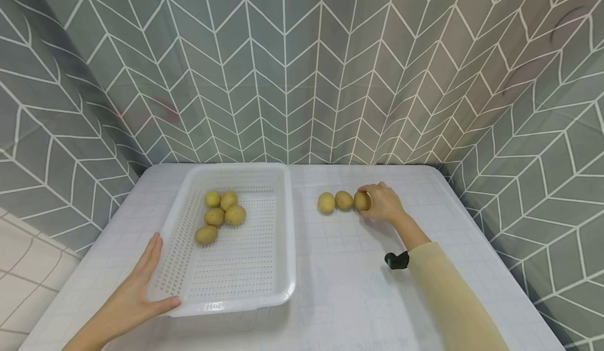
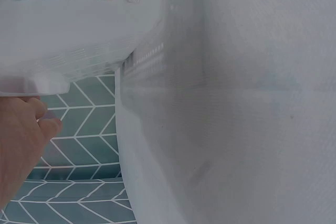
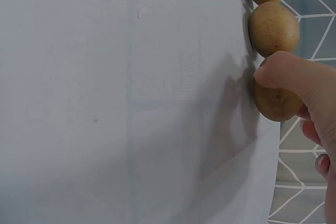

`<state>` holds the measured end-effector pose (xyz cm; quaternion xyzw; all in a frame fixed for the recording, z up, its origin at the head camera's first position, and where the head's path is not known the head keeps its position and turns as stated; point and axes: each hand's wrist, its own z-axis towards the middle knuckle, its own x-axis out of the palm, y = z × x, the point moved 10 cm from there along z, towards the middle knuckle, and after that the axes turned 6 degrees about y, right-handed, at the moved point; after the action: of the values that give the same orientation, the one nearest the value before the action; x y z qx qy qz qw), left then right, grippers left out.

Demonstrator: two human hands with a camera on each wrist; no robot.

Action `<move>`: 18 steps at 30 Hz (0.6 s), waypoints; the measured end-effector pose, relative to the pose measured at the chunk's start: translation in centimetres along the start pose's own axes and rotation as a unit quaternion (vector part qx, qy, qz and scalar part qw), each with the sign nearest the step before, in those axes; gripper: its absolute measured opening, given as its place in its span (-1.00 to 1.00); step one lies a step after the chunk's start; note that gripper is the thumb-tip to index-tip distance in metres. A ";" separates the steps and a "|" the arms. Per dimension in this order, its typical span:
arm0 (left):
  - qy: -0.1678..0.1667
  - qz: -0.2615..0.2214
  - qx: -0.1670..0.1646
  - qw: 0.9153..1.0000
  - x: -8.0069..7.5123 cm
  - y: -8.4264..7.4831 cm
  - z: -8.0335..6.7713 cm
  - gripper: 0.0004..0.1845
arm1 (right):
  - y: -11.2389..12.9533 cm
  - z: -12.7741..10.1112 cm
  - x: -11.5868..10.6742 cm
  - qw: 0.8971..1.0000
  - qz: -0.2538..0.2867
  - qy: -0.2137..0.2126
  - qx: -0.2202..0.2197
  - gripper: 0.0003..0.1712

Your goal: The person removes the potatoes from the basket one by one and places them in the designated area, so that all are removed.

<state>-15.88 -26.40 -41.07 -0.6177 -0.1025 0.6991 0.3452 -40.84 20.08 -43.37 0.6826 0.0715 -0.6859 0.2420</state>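
White table (image 1: 349, 267) against grey chevron-tile walls (image 1: 302, 68): right hand (image 1: 383, 203) fingers curl round the end potato (image 1: 361, 201) of three, left hand (image 1: 141, 288) fingers straight, thumb out, against the basket (image 1: 283, 267) corner, five potatoes beyond the fingertips.

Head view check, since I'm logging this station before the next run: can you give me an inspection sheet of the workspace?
Surface: white table with a faint grid pattern.
Job's things: white perforated tray holding five potatoes; three potatoes in a row on the table right of it, the left one, the middle one and the right one.
Clutter: nothing seen.
Grippers: left hand rests against the tray's near left corner, fingers straight; right hand grips the right potato of the row.
Cables: nothing seen; a small black device sits at the right wrist.
Surroundings: grey chevron-patterned backdrop behind and on both sides.
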 end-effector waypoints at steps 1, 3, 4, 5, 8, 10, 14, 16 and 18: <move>0.001 0.000 0.000 1.000 0.0 0.0 0.0 0.39 | 0.0 0.0 0.1 1.000 -0.002 0.001 -0.001 -0.27; 0.002 -0.002 -0.002 1.000 0.1 0.0 0.0 0.39 | 0.1 -0.1 0.3 1.000 -0.003 0.005 -0.001 -0.27; 0.003 -0.002 -0.004 1.000 0.1 0.1 0.0 0.39 | 0.1 -0.1 0.3 1.000 -0.002 0.006 -0.001 -0.27; 0.005 -0.003 -0.005 1.000 0.1 0.1 0.0 0.39 | 0.1 -0.2 0.4 1.000 -0.002 0.008 0.000 -0.27; 0.007 -0.004 -0.010 1.000 0.1 0.2 0.1 0.39 | -0.1 -0.1 0.5 1.000 0.005 0.014 0.006 -0.27; 0.008 -0.002 -0.012 1.000 0.1 0.2 0.1 0.39 | -0.2 -0.1 0.5 1.000 0.013 0.017 0.010 -0.26; 0.007 -0.002 -0.012 1.000 0.1 0.2 0.2 0.40 | -0.5 -0.2 0.4 0.999 0.029 0.021 0.023 -0.23; 0.007 -0.003 -0.011 1.000 0.1 0.2 0.2 0.40 | -0.6 -0.3 0.3 0.999 0.034 0.021 0.025 -0.21; 0.007 -0.003 -0.009 1.000 0.1 0.2 0.2 0.40 | -0.8 -0.4 0.2 0.999 0.035 0.020 0.024 -0.20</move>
<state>-16.10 -26.43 -41.18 -0.6255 -0.1087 0.6926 0.3424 -40.77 20.85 -43.80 0.7040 0.0364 -0.6645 0.2479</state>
